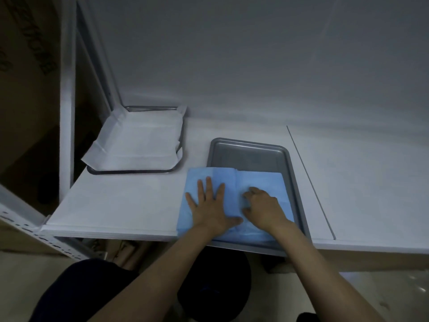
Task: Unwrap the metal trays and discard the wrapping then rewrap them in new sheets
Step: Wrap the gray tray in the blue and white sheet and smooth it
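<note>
A bare metal tray [249,151] lies on the white table, its near end at the front edge. A folded blue sheet [260,180] covers the tray's near half and hangs over its left side. My left hand [210,203] presses flat on the sheet with fingers spread. Just to its right, my right hand [262,205] has curled fingers pinching a fold of the sheet. At the back left a second metal tray [137,170] sits with a white sheet [137,140] lying in it and over its rims.
The white table [127,201] meets a wall at the back. A thin seam [311,182] runs across the tabletop to the right of the tray. A white shelf post [67,112] and cardboard boxes [27,66] stand at the left.
</note>
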